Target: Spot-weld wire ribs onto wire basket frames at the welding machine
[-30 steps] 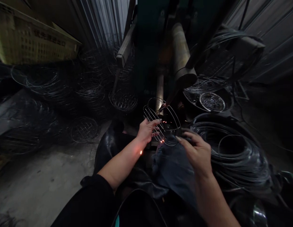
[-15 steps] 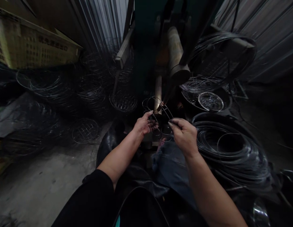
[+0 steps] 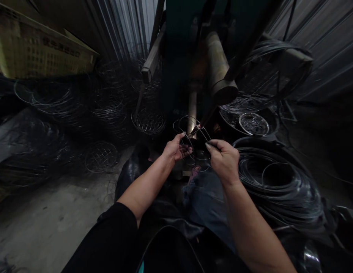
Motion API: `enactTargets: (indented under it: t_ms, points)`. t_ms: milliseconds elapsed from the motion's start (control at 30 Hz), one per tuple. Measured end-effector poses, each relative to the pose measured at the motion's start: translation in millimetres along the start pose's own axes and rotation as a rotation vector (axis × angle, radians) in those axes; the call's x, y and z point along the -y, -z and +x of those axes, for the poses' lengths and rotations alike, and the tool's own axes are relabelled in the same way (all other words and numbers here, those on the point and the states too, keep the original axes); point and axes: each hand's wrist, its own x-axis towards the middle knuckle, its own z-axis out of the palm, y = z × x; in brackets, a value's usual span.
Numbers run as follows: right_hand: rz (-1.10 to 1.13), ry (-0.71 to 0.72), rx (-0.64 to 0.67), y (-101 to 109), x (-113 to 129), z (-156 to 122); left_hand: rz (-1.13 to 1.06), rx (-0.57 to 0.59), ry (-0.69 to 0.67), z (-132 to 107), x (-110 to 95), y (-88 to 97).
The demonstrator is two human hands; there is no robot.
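A wire frame of thin bent rings [image 3: 205, 132] is held between my two hands at the lower arm of a machine. My left hand [image 3: 176, 149] grips its left side, thumb up against the wire and fingers curled loosely below. On the right, my right hand [image 3: 224, 161] pinches the frame's wire between thumb and fingertips. A pointed electrode tip [image 3: 198, 127] meets the wire between the hands, with a small orange glow there. Below the thick upper cylinder [image 3: 219, 68], a brass-coloured lower rod [image 3: 192, 110] reaches toward the frame. Dark surroundings hide where the wires touch.
A big coil of wire [image 3: 301, 193] lies in a tub at my right. Behind it sits a pan holding a round metal dish [image 3: 254, 124]. Leftward are stacked wire grids [image 3: 101, 157], a hanging round grid [image 3: 148, 122] and a yellow crate [image 3: 45, 49].
The view has shifted slightly, so the upper cylinder appears a little farther right and lower. Both hands keep their grips on the wire frame, and the glow at the tip persists.
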Motion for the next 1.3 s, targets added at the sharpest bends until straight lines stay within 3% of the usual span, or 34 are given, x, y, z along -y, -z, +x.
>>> enactTargets:
  t_ms: [467,600,667,733,833,933,1100,1200,1300]
  points:
    - [-0.049,0.104,-0.011,-0.8,1.9,2.7,-0.003,0.004,-0.007,7.4,2.4,-2.6]
    - [-0.044,0.096,-0.024,8.8,5.9,-8.9,0.107,0.019,-0.044,3.5,12.1,9.0]
    - [-0.035,0.067,-0.064,18.7,-0.3,-27.0,0.319,-0.017,-0.231,-1.3,21.9,24.2]
    - [-0.021,0.002,-0.081,27.4,-13.9,-51.0,0.640,-0.048,-0.633,-4.6,32.8,42.2]
    - [0.077,-0.151,-0.015,31.6,-38.6,-83.0,1.092,0.069,-1.249,-0.6,45.3,61.1]
    - [0.184,-0.203,-0.006,26.8,-51.9,-93.2,1.228,0.117,-1.551,12.4,49.0,62.3]
    - [0.222,-0.067,-0.023,23.4,-38.8,-74.2,1.111,0.159,-1.665,21.2,42.2,53.3]
    - [0.205,0.015,0.023,24.7,-25.1,-59.9,1.077,0.130,-1.611,18.3,39.0,54.1]
    - [0.260,-0.007,0.119,23.7,-16.5,-46.5,1.066,0.106,-1.519,15.3,34.9,54.4]
